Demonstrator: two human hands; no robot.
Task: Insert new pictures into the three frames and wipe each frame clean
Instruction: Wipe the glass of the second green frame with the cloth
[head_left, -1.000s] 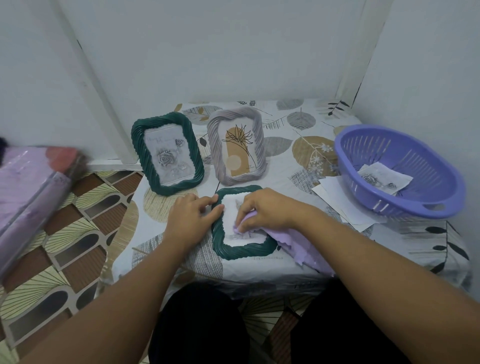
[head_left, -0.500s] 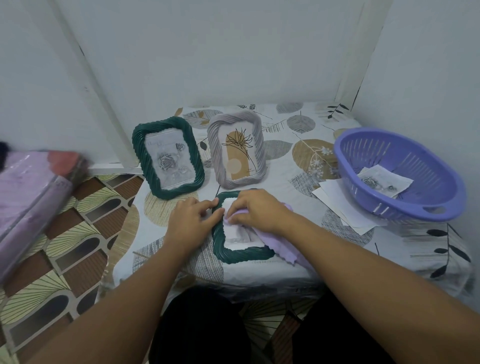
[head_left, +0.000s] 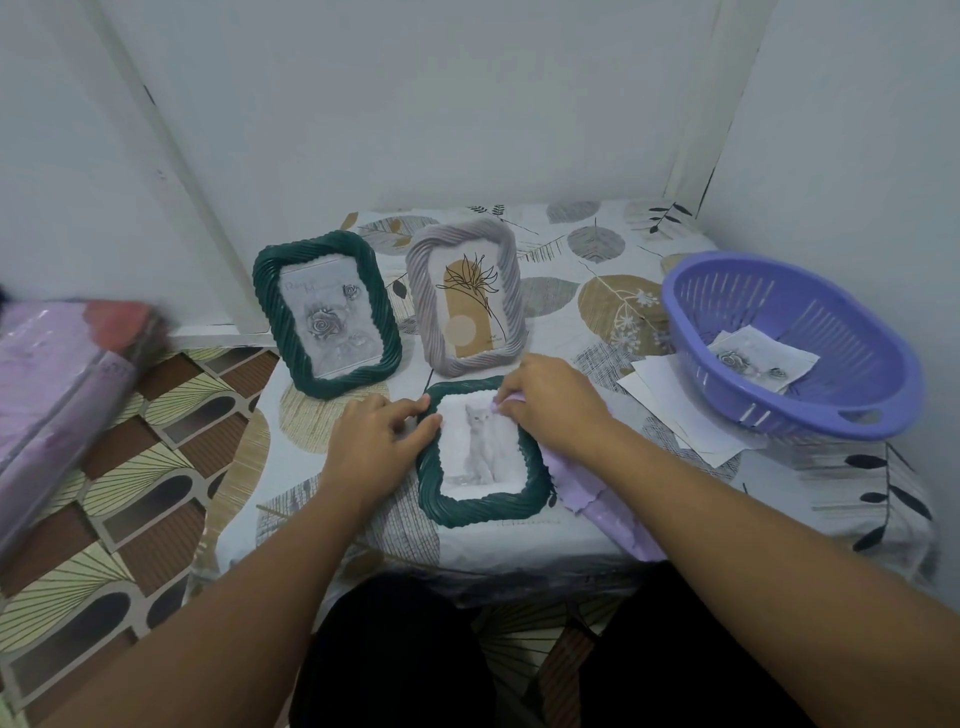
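A: Head view. How do the 2 hands lie?

B: The left hand (head_left: 376, 441) rests at the cat frame (head_left: 483, 452)'s left rim, at 9 o'clock of it, forefinger and thumb stretched onto the green edge, the other fingers loosely bent. It braces the frame and holds nothing. The right hand (head_left: 550, 402) sits at the frame's 1 o'clock corner, fingers curled down on a lilac cloth (head_left: 597, 488), pressing it to the glass. The cloth trails out under the wrist toward 4 o'clock, over the table (head_left: 597, 249) edge.

A: Where is the frame?

B: Flat on the table, near the front edge, with a grey cat picture in it.

A: What stands around?

B: 2 more frames stand propped behind it: a green frame (head_left: 327, 312) with a rose print at 11 o'clock and a grey frame (head_left: 470, 296) with a plant print at 12 o'clock. At 2 o'clock sits a purple basket (head_left: 789, 343) with 1 rose print inside; white papers (head_left: 675, 405) lie half under it.

A: Anything hard to read?

B: The right hand covers the frame's upper right corner, so its fingertips are mostly hidden. At 9 o'clock a blurred purple bundle (head_left: 57, 384) is cut off by the picture's edge. Both forearms run out of view at the bottom.
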